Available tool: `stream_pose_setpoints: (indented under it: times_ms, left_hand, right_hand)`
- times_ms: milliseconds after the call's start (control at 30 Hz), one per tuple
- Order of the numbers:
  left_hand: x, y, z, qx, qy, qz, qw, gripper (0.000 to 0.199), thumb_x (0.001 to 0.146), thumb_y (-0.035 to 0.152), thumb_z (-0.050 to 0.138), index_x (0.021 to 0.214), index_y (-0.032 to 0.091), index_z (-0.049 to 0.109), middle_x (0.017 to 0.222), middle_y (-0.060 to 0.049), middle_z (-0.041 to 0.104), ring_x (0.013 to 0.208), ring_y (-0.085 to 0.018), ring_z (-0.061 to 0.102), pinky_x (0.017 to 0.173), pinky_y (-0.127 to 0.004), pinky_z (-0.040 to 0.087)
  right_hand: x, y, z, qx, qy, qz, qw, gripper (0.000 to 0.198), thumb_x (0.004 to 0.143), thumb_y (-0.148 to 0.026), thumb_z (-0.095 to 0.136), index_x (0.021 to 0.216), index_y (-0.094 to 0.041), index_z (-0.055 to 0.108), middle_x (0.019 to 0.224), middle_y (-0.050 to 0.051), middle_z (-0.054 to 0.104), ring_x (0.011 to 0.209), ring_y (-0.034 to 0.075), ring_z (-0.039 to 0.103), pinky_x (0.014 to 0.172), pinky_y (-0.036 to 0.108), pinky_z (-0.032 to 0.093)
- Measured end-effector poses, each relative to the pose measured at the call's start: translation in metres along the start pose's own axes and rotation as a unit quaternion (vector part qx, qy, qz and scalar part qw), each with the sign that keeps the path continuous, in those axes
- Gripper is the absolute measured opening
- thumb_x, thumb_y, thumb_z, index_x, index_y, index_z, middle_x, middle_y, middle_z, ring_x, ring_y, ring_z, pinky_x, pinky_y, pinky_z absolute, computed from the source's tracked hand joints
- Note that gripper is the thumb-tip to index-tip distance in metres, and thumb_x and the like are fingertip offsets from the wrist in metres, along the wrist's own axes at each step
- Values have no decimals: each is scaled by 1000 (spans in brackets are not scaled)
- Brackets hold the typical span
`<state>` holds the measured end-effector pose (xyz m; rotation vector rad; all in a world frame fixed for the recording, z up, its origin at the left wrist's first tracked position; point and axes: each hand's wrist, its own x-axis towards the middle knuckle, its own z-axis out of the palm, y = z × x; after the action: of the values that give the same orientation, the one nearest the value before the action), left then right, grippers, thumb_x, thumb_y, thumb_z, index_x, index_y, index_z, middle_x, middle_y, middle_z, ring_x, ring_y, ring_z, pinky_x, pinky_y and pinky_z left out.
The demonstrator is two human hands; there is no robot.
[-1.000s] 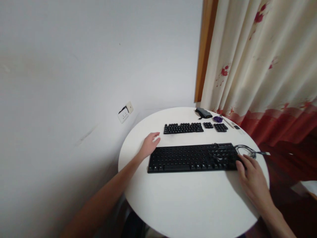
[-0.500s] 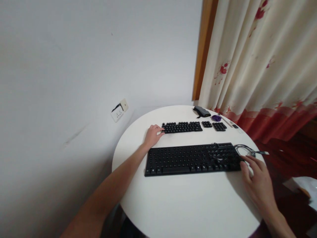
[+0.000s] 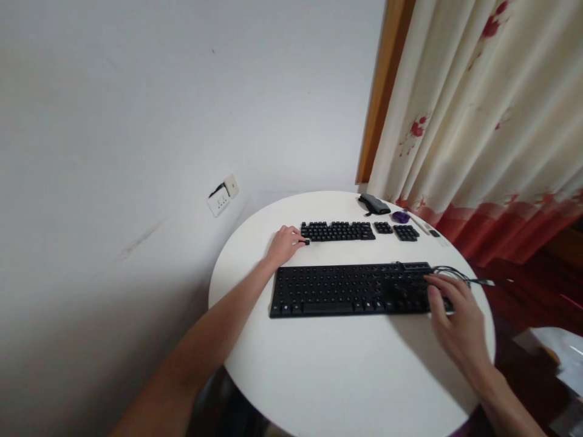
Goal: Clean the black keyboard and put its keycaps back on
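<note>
My left hand (image 3: pixel 286 244) pinches a small black keycap (image 3: pixel 306 242) between finger and thumb, just off the near left corner of the laid-out block of black keycaps (image 3: pixel 339 232). Nearer to me lies a long black keyboard (image 3: pixel 332 291), most of its key spots without caps but a space bar and some bottom-row caps in place. Over the keyboard's right end hovers my right hand (image 3: pixel 458 318), thumb and fingers apart, nothing visible in it. Two smaller keycap groups, one (image 3: pixel 382 227) and another (image 3: pixel 405 233), sit right of the main block.
All this rests on a round white table (image 3: pixel 319 370). A coiled cable (image 3: pixel 455 272) lies by the keyboard's right end. At the back right are a grey-black cloth item (image 3: pixel 374 204), a purple object (image 3: pixel 400 216) and a brush-like stick (image 3: pixel 419 223). A wall (image 3: pixel 136 152) borders the left.
My left hand has drawn a keycap slightly away from the block's near left corner. My right hand has moved left over the keyboard, its thumb and fingers now apart. The view has shifted slightly.
</note>
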<state>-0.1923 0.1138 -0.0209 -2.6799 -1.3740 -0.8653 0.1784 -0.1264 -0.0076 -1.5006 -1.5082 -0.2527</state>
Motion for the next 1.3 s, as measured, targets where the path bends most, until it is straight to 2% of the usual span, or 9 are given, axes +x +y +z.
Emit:
stream_pose_setpoints:
  times_ms: [133,267,400,567,733,967,1067,1167,1300]
  left_hand:
    - [-3,0,-1,-26,-4,12,1000,8,86,26,72,91,24,78,103,-4,72,98,-23,56,92,-37,44]
    - [-6,0,-3,-52,-8,13,999,7,85,24,72,90,24,78,100,-2,76,94,-21,62,92,-35,44]
    - [-9,-2,-7,-61,-14,-4,998,7,84,24,72,88,24,78,91,-2,77,89,-21,64,86,-33,46]
    - [-13,-5,-10,-62,-13,-26,998,9,82,26,74,89,24,79,87,-3,77,85,-21,64,82,-32,48]
    - [-12,-8,-8,-78,-21,-10,997,14,84,27,72,95,26,79,94,-2,78,90,-21,65,87,-32,48]
    - [-13,-7,-15,-90,-27,4,996,13,83,22,72,94,24,80,94,-3,78,89,-21,66,85,-31,47]
    - [-15,-6,-18,-92,-37,12,995,15,81,21,73,94,24,80,94,-2,78,88,-21,66,85,-31,46]
    - [-17,-6,-19,-94,-40,13,995,15,82,22,73,94,25,80,94,-2,78,88,-20,66,86,-30,46]
    - [-18,-7,-18,-97,-45,8,994,14,83,25,71,95,24,80,95,-3,78,88,-20,67,85,-30,47]
  right_hand:
    - [37,-49,32,40,-102,-94,989,25,95,-28,52,111,-19,68,106,11,63,101,26,58,92,42,48]
    - [76,-85,91,19,-202,-172,964,27,95,-22,51,114,-18,70,108,13,60,102,27,54,93,42,46]
    - [102,-102,155,-91,-300,-189,931,29,95,-21,52,117,-19,71,115,14,57,108,28,49,94,40,43]
    - [113,-109,203,-118,-329,-195,916,27,93,-22,55,114,-21,73,117,15,56,112,30,46,91,39,42]
    - [112,-110,218,-132,-345,-202,907,27,94,-22,53,110,-20,74,118,15,55,113,30,45,91,38,42]
    - [108,-112,213,-115,-361,-218,899,24,94,-21,55,99,-18,78,117,13,61,112,28,47,94,36,40]
    - [105,-113,212,-97,-371,-219,897,19,92,-21,59,94,-17,78,108,12,68,106,26,53,92,32,40]
    - [103,-115,213,-81,-372,-203,902,16,89,-19,62,91,-17,78,96,11,72,99,25,59,85,30,42]
    - [100,-119,205,-49,-354,-176,917,11,87,-18,65,87,-15,76,91,11,73,93,24,63,81,29,44]
